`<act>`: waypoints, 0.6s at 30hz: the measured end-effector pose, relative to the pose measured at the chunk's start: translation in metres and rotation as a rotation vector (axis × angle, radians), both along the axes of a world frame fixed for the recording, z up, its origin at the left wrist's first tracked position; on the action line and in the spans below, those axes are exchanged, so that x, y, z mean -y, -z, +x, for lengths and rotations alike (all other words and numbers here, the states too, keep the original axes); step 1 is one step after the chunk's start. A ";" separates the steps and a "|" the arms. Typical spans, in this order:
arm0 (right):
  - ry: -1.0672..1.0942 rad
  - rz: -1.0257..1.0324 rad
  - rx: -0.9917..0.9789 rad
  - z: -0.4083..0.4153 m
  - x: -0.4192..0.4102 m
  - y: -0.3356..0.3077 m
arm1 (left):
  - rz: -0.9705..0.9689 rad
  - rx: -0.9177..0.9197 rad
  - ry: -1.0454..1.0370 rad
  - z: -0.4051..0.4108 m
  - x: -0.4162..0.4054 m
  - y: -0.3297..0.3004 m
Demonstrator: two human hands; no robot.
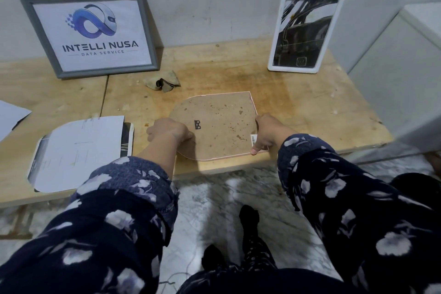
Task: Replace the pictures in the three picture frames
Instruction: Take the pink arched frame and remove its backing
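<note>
The pink frame (214,126) lies face down at the table (310,107) front edge, your left hand (167,130) and right hand (265,133) pressed on its side edges, so an uneven pull could, I judge, slide it off the overhang.

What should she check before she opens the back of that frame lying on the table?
1. Pink frame lies face down, brown backing up: ok.
2. Left hand and right hand hold opposite sides: ok.
3. Frame fully on the table: not ok, its near edge sits at the table's front edge.
4. Backing clips released: cannot tell.
5. Loose sheets lie ready on the left: ok.
6. Crumpled cloth lies apart from the frame: ok.
</note>
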State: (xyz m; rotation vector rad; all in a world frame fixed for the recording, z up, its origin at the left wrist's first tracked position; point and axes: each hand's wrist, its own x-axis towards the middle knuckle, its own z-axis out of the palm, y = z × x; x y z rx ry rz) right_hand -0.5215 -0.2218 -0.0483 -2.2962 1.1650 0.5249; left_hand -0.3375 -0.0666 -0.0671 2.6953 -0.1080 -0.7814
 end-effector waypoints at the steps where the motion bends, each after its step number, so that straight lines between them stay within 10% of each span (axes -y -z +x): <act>1: -0.004 -0.002 -0.001 0.000 0.000 0.000 | -0.017 0.021 0.003 -0.002 0.000 0.001; 18: -0.051 0.058 0.040 -0.007 0.007 -0.002 | -0.132 0.013 -0.086 -0.019 0.001 -0.016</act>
